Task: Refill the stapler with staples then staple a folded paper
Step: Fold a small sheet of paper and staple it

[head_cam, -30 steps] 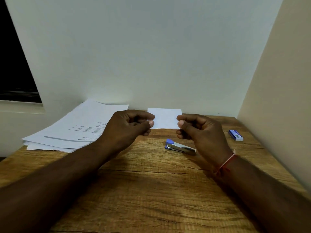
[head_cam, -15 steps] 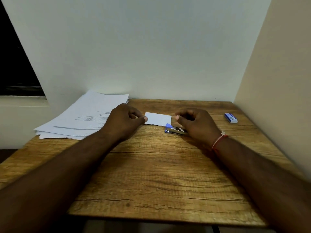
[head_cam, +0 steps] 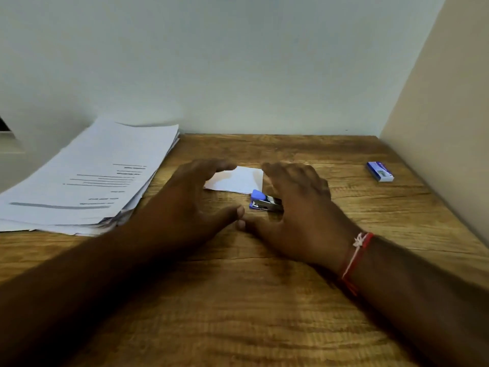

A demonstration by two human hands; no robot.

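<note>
Hands lay spread over the table (head_cam: 264,300), palms down. The left hand (head_cam: 185,205) had its fingers released and loosely curved, fingertips above the left edge of the folded paper (head_cam: 235,180), gripping nothing. The right hand (head_cam: 299,207) was likewise released, fingers arched over the paper's right edge and over the stapler (head_cam: 263,202); whether they touched either I could not tell. Both thumbs nearly met in front of the stapler. The paper lay flat at mid-table, the stapler just beside its near right corner. A staple box (head_cam: 379,171) sat well apart to the right, a sheet stack (head_cam: 87,178) to the left. A red thread (head_cam: 354,258) circled the right wrist.
</note>
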